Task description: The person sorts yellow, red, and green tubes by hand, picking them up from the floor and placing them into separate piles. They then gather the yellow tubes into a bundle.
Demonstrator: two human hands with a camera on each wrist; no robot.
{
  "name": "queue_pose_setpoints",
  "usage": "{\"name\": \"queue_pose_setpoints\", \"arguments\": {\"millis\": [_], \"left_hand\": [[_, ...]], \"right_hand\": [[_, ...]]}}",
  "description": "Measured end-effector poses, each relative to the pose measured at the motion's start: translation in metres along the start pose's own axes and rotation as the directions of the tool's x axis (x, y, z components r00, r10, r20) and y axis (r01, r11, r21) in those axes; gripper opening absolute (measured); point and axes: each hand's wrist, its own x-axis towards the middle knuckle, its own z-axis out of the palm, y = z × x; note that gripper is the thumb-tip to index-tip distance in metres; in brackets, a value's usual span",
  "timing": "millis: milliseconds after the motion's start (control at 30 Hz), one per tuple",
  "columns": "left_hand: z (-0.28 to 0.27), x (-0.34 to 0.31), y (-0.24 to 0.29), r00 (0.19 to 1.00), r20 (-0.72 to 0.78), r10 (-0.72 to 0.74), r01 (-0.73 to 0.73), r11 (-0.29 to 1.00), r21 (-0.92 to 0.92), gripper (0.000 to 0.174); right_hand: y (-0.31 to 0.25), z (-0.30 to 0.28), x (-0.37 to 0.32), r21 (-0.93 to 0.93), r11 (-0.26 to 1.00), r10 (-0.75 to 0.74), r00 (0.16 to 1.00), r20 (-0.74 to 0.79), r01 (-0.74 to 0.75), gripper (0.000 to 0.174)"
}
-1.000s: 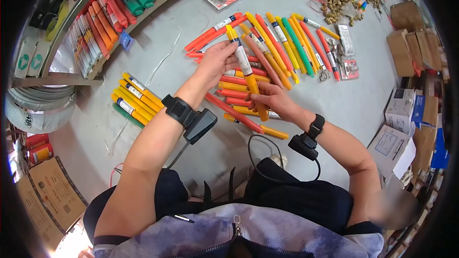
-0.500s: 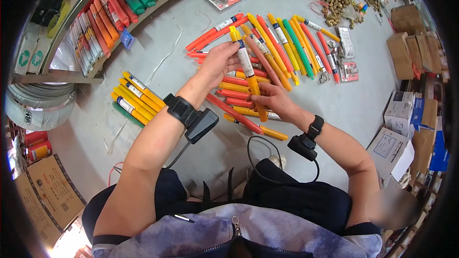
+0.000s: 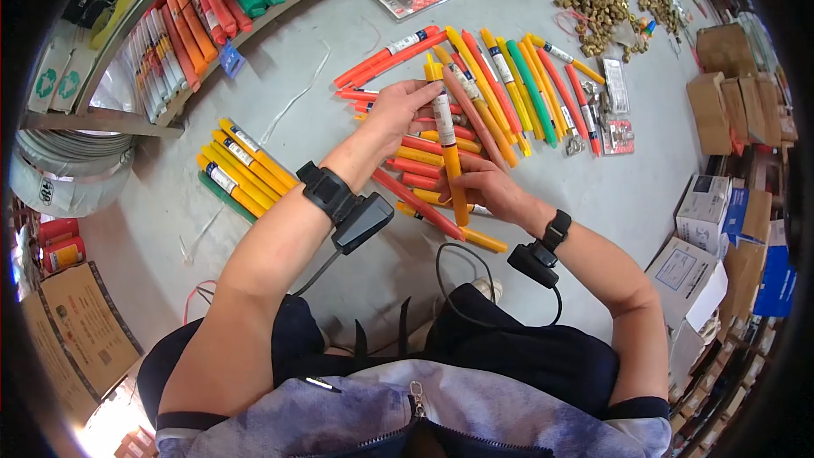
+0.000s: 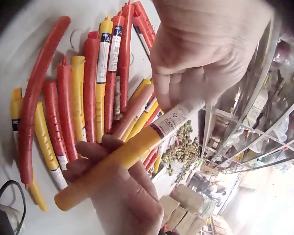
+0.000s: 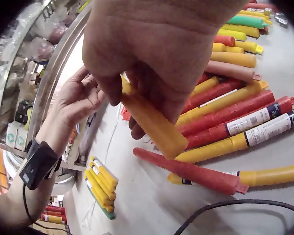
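In the head view a yellow tube-shaped roll (image 3: 455, 174) with a white-and-blue label is held up between both hands. My left hand (image 3: 397, 117) grips its far, labelled end, thumb along the label. The near end is held by my right hand (image 3: 493, 189), with the thumb on one side and fingers behind. From the left wrist, the roll's plain round end (image 4: 71, 198) sticks out past the right hand (image 4: 130, 200). Below the hands, red rolls (image 3: 417, 203) and yellow rolls (image 3: 487, 240) lie on the grey floor, partly covered by the hands.
Several yellow rolls (image 3: 242, 165) and a green one (image 3: 225, 195) lie at left. A fan of coloured rolls (image 3: 530, 89) spreads behind the hands. Brass fittings (image 3: 585, 0) are heaped at the far right. A shelf (image 3: 170, 119) and cardboard boxes (image 3: 721, 102) flank the floor. A black cable (image 3: 441, 276) loops nearby.
The held roll has turned so it points more straight away from the body, its far end shifting right. The left hand has moved slightly right with it; both hands keep their hold.
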Motion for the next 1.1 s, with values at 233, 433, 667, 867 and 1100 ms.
{"name": "queue_pose_setpoints", "arguments": {"millis": [233,433,667,867,1100], "left_hand": [[0.001,-0.001,0.0,0.999,0.039,-0.003,0.006,0.997,-0.076,0.025],[0.004,0.001,-0.004,0.996,0.086,0.013,-0.009,0.999,-0.046,0.024],[0.008,-0.001,-0.005,0.999,0.048,0.019,-0.017,0.999,-0.031,0.019],[0.006,0.003,-0.008,0.997,0.075,-0.003,0.005,1.0,-0.026,0.022],[0.01,0.005,-0.018,0.997,0.072,-0.007,0.003,0.999,0.044,0.027]], "right_hand": [[0.005,-0.002,0.002,0.204,0.979,-0.032,0.997,0.068,0.017,0.023],[0.005,-0.003,0.0,0.276,0.96,0.014,0.992,0.127,-0.049,0.023],[0.003,0.0,-0.006,0.25,0.968,-0.02,0.995,0.096,-0.005,0.024],[0.001,0.001,-0.008,0.248,0.969,-0.03,0.996,0.089,0.007,0.024],[0.011,-0.009,-0.003,0.244,0.97,-0.022,0.989,0.147,-0.014,0.025]]}}
